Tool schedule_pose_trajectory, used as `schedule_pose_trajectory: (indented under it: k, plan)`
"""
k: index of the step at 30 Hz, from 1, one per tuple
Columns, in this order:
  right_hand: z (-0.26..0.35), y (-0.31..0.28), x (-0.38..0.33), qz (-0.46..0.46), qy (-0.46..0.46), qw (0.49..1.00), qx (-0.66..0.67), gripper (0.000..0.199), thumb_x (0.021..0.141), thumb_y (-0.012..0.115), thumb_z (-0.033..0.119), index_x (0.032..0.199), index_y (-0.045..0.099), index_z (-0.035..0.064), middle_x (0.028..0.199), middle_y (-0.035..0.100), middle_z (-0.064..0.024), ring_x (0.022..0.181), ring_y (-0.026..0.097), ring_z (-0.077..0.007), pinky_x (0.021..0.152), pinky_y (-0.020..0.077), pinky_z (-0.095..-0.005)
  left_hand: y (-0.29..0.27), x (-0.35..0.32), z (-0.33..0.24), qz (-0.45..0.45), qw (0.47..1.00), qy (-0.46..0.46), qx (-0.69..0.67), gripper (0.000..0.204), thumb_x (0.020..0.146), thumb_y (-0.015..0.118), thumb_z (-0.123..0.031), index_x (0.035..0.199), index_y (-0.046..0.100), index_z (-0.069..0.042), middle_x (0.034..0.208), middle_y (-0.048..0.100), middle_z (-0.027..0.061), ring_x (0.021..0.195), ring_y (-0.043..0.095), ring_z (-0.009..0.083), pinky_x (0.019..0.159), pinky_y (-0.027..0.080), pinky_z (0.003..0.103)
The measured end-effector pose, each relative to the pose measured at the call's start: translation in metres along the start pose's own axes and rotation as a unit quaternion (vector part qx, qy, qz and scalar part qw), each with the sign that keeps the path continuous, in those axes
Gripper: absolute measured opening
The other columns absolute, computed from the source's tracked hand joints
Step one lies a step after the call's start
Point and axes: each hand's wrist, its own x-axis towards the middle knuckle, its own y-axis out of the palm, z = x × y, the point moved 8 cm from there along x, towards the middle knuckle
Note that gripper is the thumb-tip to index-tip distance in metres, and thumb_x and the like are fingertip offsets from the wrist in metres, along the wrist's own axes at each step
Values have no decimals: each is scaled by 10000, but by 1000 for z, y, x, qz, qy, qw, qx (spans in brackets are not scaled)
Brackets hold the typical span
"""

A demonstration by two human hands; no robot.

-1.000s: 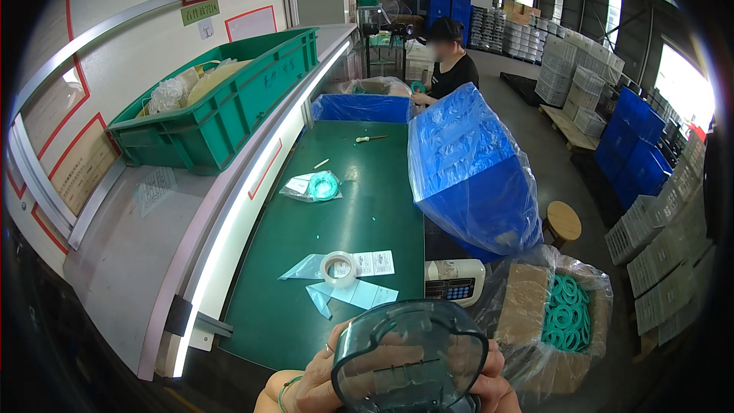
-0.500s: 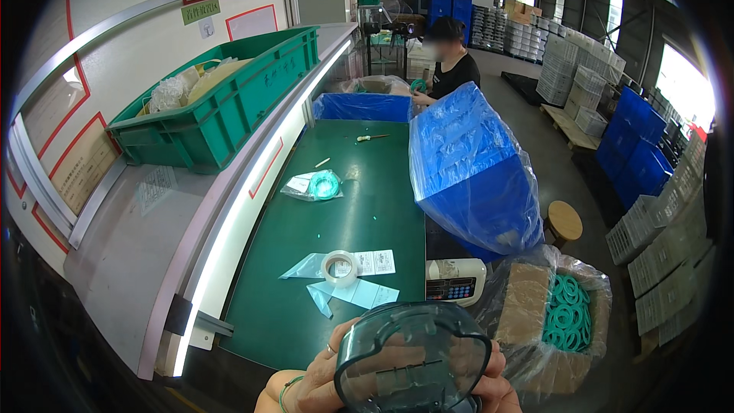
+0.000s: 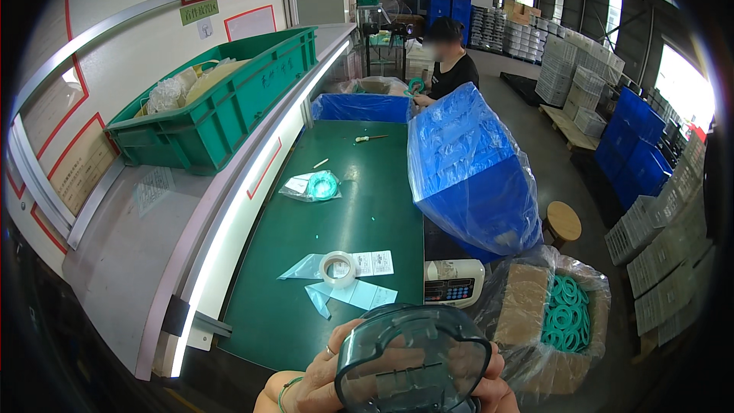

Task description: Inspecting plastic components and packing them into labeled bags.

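Close in front of me I hold a smoky see-through plastic housing [image 3: 417, 348], shaped like a hollow cup with a notched rim. My left hand [image 3: 317, 378] is closed around its left side; a ring and a green wrist cord show on it. On the opposite side my right hand [image 3: 495, 382] grips the same housing, with part of its fingers hidden. Just beyond lies a roll of clear tape [image 3: 337, 269], resting on printed labels [image 3: 372, 263] and bluish plastic strips [image 3: 355, 295]. A clear bag with a green ring [image 3: 322, 186] sits further up the green table [image 3: 359, 222].
A digital scale [image 3: 453, 283] and an open carton of green rings [image 3: 566, 313] stand at the right. Behind them is a plastic-covered blue bin [image 3: 474, 176]. A green crate [image 3: 222, 107] rests on the left shelf. Across the table a co-worker [image 3: 455, 65] handles green rings. A small tool [image 3: 371, 138] lies far off.
My hands and the housing stay almost in place, with the housing tilted very slightly. The co-worker's hand and green ring have shifted a little. The whole view has moved slightly.
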Motion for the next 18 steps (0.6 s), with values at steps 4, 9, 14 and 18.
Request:
schedule_pose_trajectory:
  k: [4, 9, 14, 18]
  plan:
    - [-1, -4, 6, 48, -18, 999, -11, 544, 770, 600, 443, 1090, 486, 18, 1029, 515, -185, 908, 525, -350, 791, 446, -504, -3, -7, 5, -10, 1000, -21, -20, 365, 901, 487, -136, 1206, 458, 62, 1173, 546, 235, 1074, 553, 363, 964, 425, 490]
    - [0, -3, 6, 145, -13, 989, -34, 546, 763, 616, 440, 1092, 487, 24, 1040, 511, -186, 919, 522, -356, 806, 439, -511, -4, -7, 6, -24, 998, -48, -44, 372, 906, 479, -132, 1215, 449, 73, 1177, 541, 247, 1072, 553, 371, 964, 426, 493]
    - [-2, -2, 5, 71, 21, 997, -1, 547, 744, 639, 408, 1107, 485, 29, 1063, 500, -180, 949, 514, -359, 834, 422, -512, 1, -5, 9, -31, 994, -75, -68, 379, 911, 471, -129, 1224, 441, 84, 1181, 536, 260, 1069, 553, 379, 963, 426, 496]
    - [-2, -3, 4, 53, 12, 999, 3, 555, 741, 640, 404, 1120, 479, 32, 1065, 499, -179, 950, 513, -360, 833, 421, -511, 4, 0, 5, -38, 991, -92, -83, 385, 915, 465, -127, 1230, 434, 93, 1184, 531, 269, 1067, 553, 386, 963, 426, 498]
